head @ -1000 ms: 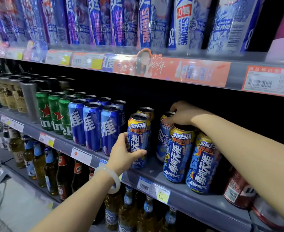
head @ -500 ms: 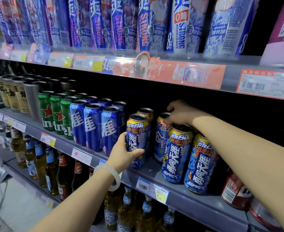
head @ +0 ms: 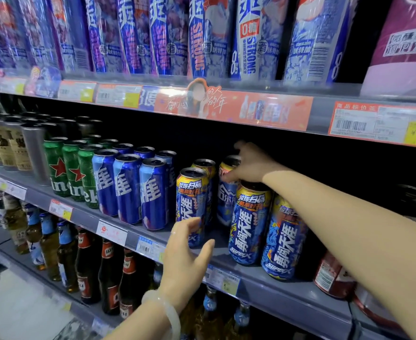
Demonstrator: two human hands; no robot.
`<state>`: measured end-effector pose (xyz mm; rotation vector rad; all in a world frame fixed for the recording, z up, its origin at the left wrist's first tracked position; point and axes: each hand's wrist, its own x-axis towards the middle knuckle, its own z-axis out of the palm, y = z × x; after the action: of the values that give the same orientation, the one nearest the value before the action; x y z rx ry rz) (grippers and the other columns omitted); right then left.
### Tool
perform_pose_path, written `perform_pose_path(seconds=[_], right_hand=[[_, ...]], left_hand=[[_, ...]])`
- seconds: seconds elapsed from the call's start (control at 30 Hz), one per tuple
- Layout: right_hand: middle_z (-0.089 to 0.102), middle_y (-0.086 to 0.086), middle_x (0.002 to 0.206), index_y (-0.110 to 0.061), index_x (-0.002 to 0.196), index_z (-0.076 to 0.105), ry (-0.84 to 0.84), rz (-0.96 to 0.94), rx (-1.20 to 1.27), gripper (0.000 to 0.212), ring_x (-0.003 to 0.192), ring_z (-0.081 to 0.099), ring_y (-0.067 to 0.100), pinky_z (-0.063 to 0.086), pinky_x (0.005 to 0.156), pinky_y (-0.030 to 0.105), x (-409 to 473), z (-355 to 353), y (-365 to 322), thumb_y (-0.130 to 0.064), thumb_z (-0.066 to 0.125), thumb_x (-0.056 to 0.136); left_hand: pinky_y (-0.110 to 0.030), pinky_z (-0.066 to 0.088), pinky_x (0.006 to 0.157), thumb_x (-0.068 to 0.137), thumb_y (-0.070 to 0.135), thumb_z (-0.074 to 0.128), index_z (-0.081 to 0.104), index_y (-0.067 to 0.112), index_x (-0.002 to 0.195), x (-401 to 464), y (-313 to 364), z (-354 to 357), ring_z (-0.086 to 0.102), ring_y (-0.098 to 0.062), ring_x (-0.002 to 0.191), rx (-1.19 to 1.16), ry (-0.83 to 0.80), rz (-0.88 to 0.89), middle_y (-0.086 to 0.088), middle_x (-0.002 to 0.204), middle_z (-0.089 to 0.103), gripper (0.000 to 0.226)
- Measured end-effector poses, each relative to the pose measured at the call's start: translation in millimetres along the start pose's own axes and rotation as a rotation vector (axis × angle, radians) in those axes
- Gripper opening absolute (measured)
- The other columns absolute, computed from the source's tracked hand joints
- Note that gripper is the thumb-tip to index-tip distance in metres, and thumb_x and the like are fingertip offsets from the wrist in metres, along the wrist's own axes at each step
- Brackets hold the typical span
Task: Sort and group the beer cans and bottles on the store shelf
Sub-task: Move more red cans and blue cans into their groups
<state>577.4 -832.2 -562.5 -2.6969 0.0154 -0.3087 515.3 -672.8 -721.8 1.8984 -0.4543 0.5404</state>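
Fingers of the left hand are spread and relaxed just in front of the front yellow-topped can, holding nothing. Fingertips of the right hand are curled over the rim of the rear blue-and-white can, pinching it at the top; whether the can is lifted clear of the shelf cannot be told.

Largest first, the middle shelf carries every can group. Toward its left end stand dark and tan cans, then the green cans and the plain blue cans, each in tidy rows running front to back. These groups appear finished. Right of them, near the front edge, two more yellow-topped cans stand side by side, separated from the front yellow-topped can by an open gap.

The pinched can sits behind that gap, toward the back of the shelf (its print differs from its neighbours, so it seems misplaced). A red can stands further right, partly hidden by the forearm.

Remaining work, by this judgement: relocate the odd can, close the gap between the yellow-topped cans, and check the right end. The bottles on the lower shelf stand untouched.
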Motion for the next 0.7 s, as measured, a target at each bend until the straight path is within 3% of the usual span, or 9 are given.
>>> perform_pose_path(seconds=[0.1, 0.2, 0.33, 0.37, 0.47, 0.53, 0.6, 0.63, 0.7], right_hand=[[0.041, 0.003, 0.143, -0.022, 0.142, 0.032, 0.082, -0.147, 0.087, 0.088, 0.128, 0.041, 0.019, 0.032, 0.093, 0.02, -19, -18, -5, -0.024, 0.081, 0.069], [0.055, -0.004, 0.123, -0.03, 0.116, 0.049, 0.141, -0.215, 0.144, 0.059, 0.108, 0.051, 0.012, 0.033, 0.082, 0.017, -39, -30, -11, -0.028, 0.082, 0.067], [0.059, -0.007, 0.113, -0.025, 0.115, 0.056, 0.206, -0.324, 0.323, 0.058, 0.104, 0.053, 0.004, 0.038, 0.087, 0.011, -61, -37, -12, -0.016, 0.084, 0.065], [0.058, -0.008, 0.112, -0.027, 0.111, 0.055, 0.214, -0.347, 0.389, 0.058, 0.103, 0.054, 0.003, 0.041, 0.093, 0.013, -64, -38, -11, -0.012, 0.084, 0.063], [0.063, -0.001, 0.114, -0.032, 0.102, 0.055, 0.241, -0.386, 0.545, 0.062, 0.108, 0.06, 0.015, 0.046, 0.101, 0.039, -68, -33, -4, -0.011, 0.087, 0.052], [0.065, 0.006, 0.114, -0.027, 0.103, 0.057, 0.248, -0.397, 0.612, 0.062, 0.108, 0.062, 0.02, 0.048, 0.098, 0.043, -68, -29, -3, -0.013, 0.083, 0.049], [0.065, 0.006, 0.111, -0.02, 0.105, 0.058, 0.258, -0.384, 0.632, 0.064, 0.105, 0.063, 0.019, 0.049, 0.097, 0.038, -66, -25, -1, -0.009, 0.085, 0.047], [0.065, 0.0, 0.109, -0.021, 0.106, 0.056, 0.26, -0.376, 0.604, 0.068, 0.104, 0.062, 0.015, 0.048, 0.096, 0.033, -66, -22, -1, -0.007, 0.087, 0.047], [0.059, -0.016, 0.107, -0.032, 0.107, 0.05, 0.259, -0.387, 0.487, 0.075, 0.104, 0.059, 0.006, 0.046, 0.096, 0.024, -68, -16, 0, -0.006, 0.09, 0.05]], left_hand=[[0.006, 0.027, 0.088, 0.082, 0.019, 0.069, 0.046, 0.024, 0.125, 9, 7, 0, 0.044, 0.006, 0.109, -0.01, -0.025, -0.001, 0.011, 0.121, 0.048, 0.049], [0.0, 0.024, 0.096, 0.081, 0.024, 0.07, 0.037, 0.022, 0.136, 16, 20, -1, 0.036, 0.003, 0.121, -0.026, 0.006, 0.024, 0.016, 0.129, 0.039, 0.064], [0.002, 0.016, 0.098, 0.075, 0.027, 0.075, 0.022, 0.018, 0.145, 28, 37, -6, 0.023, 0.008, 0.125, -0.046, 0.001, 0.092, 0.017, 0.134, 0.027, 0.088], [0.002, 0.015, 0.098, 0.074, 0.027, 0.077, 0.019, 0.017, 0.146, 32, 40, -8, 0.022, 0.008, 0.126, -0.061, -0.002, 0.106, 0.017, 0.135, 0.025, 0.093], [0.004, 0.014, 0.1, 0.069, 0.026, 0.081, 0.014, 0.015, 0.147, 49, 46, -7, 0.018, 0.007, 0.129, -0.079, -0.069, 0.122, 0.015, 0.139, 0.022, 0.103], [-0.017, 0.026, 0.11, 0.065, 0.03, 0.083, 0.022, 0.017, 0.144, 66, 44, -1, 0.029, -0.006, 0.134, -0.07, -0.133, 0.135, 0.008, 0.143, 0.032, 0.1], [-0.037, 0.042, 0.102, 0.065, 0.027, 0.083, 0.035, 0.015, 0.135, 76, 40, 9, 0.047, -0.018, 0.123, -0.082, -0.101, 0.103, -0.002, 0.13, 0.048, 0.085], [-0.035, 0.046, 0.097, 0.067, 0.023, 0.082, 0.04, 0.013, 0.13, 78, 40, 13, 0.051, -0.019, 0.116, -0.089, -0.06, 0.075, -0.003, 0.124, 0.051, 0.077], [-0.013, 0.046, 0.085, 0.07, 0.015, 0.08, 0.044, 0.008, 0.123, 80, 43, 17, 0.055, -0.018, 0.11, -0.134, -0.051, 0.041, -0.002, 0.115, 0.054, 0.064]])
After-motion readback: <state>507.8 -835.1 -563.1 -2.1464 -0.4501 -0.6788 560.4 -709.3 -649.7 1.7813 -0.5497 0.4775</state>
